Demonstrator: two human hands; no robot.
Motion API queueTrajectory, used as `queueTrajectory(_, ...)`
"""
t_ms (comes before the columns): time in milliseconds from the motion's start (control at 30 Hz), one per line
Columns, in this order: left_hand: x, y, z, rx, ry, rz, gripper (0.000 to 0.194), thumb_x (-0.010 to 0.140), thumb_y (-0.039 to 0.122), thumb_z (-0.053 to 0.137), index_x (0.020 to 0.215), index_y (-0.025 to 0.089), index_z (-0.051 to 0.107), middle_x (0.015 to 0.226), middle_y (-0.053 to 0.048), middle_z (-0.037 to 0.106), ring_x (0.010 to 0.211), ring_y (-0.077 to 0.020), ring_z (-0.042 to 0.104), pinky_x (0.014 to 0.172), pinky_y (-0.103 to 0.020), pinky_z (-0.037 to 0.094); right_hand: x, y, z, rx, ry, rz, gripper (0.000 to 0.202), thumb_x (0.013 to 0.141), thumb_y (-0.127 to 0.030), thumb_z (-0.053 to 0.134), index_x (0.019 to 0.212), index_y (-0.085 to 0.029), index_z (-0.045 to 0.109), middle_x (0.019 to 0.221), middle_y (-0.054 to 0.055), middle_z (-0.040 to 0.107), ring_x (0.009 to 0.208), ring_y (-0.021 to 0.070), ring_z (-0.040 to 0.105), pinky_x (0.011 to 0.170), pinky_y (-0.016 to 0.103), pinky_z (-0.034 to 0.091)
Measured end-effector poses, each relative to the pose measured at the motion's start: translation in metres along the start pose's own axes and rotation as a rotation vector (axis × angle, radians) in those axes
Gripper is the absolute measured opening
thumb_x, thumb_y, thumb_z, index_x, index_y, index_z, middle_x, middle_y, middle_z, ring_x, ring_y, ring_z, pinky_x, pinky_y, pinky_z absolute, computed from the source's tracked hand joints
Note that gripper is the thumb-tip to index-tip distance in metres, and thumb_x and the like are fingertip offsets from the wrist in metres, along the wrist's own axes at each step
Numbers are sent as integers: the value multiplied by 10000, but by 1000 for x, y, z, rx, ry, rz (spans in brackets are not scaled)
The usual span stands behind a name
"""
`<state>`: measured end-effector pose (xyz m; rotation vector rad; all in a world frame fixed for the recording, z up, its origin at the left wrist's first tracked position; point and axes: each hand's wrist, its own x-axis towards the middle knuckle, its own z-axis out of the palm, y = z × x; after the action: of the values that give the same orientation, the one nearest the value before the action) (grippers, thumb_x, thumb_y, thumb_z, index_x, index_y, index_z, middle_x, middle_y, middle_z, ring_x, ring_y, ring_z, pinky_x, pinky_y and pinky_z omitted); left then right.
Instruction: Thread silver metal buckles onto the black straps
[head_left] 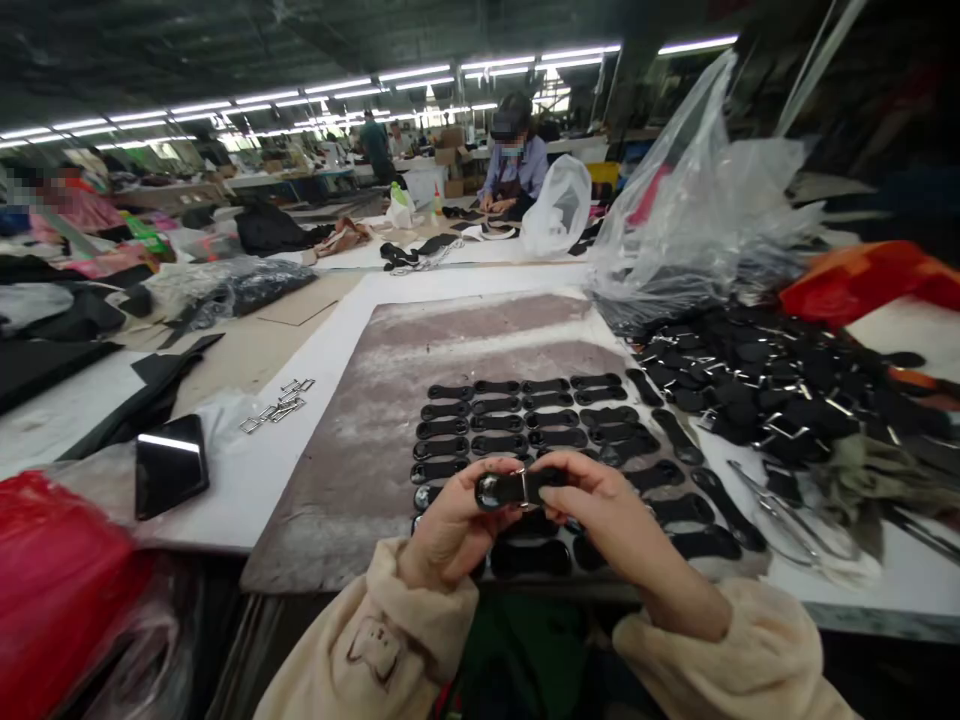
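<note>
Both hands' grip is closed on one thing: a black strap (pixel 495 490), pinched from either end above the near part of the board (pixel 322 480). Left hand (pixel 450 520) has finger and thumb at the rounded, glossy end; right hand (pixel 607 505) presses its thumb onto the opposite part, fingers behind.

Strap's long axis runs crosswise, left to right, nearly level. A metal ring (pixel 524 485) sits across it, in the gap between the two sets of fingertips. Neither hand clearly nearer the ring; both about it closely. How the strap passes through or under the ring: cannot tell, fingers cover too much.

Below and beyond the hands, rows of black straps (pixel 557 437) lie flat on the board, most with long axes crosswise like the held one; those along the right edge slant. Nearest rows partly hidden by the hands.

Left of the board, on the white table (pixel 259 470): a small scatter of loose rings (pixel 281 405), with a phone (pixel 171 466) closer in. Loose rings lie well apart from the left hand, though on its side. Right of the board: a heap of black pieces (pixel 750 380), bits of metal showing among them.
</note>
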<state>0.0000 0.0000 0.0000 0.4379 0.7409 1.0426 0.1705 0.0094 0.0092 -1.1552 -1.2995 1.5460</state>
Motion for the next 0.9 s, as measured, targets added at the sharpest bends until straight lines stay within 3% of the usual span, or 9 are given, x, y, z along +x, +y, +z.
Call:
queueTrajectory(133,1,-3,3,32,-44,-33,263,671,103,703,927,135,656,861,-37,653,727,-125,626,642,-195,532,-3,-4,-6,-54,31,-31,246,726,-177,571,956,-196,657,703,-35,603,599,115,531,573,224,419)
queueTrajectory(233,0,-7,5,89,-58,-19,257,691,131,697,937,142,621,853,-47,650,747,-153,642,689,-252,550,-2,-2,-5,-97,18,-67,291,731,-171,563,1002,-198,666,882,-4,657,749,151,594,695,254,463)
queueTrajectory(333,0,-13,8,131,8,57,233,696,135,697,906,149,594,775,-12,621,674,-121,617,670,-252,547,0,5,-3,-153,66,-123,375,754,-173,549,1119,-194,630,1026,27,663,940,202,602,847,313,461)
queueTrajectory(500,3,-24,12,151,64,192,170,700,103,648,826,153,545,714,13,585,601,-89,564,526,-164,452,-1,8,-3,-310,107,-141,451,785,-188,512,1230,-160,583,1110,66,653,995,247,603,922,386,444)
queueTrajectory(600,6,-28,13,146,103,260,169,677,80,634,775,159,521,719,23,582,557,-65,518,496,-150,402,-9,1,1,-405,47,-224,635,751,-150,519,1378,-175,419,1223,76,588,1065,256,570,936,391,445)
queueTrajectory(700,8,-32,10,146,169,322,188,662,52,614,758,168,502,789,24,590,606,-64,520,564,-163,422,-18,-3,9,-570,-31,-354,924,665,-119,625,1471,-215,183,1446,69,344,1284,265,367,1069,402,313)
queueTrajectory(767,9,-34,8,175,211,352,192,660,41,599,756,172,497,809,21,592,651,-73,524,612,-174,432,-22,0,14,-623,-52,-361,1074,624,-172,728,1483,-224,84,1491,71,242,1340,272,264,1102,410,259)
queueTrajectory(833,11,-37,7,207,249,371,183,665,45,595,750,172,495,819,14,593,696,-85,530,649,-183,434,-22,5,17,-620,10,-334,1129,613,-241,781,1483,-223,63,1476,89,269,1325,279,293,1086,417,294)
queueTrajectory(900,12,-39,6,211,265,384,167,679,59,593,749,174,494,818,11,592,724,-93,536,680,-196,436,-19,9,18,-573,93,-324,1045,675,-263,750,1481,-223,87,1408,103,385,1250,270,412,1039,410,365)
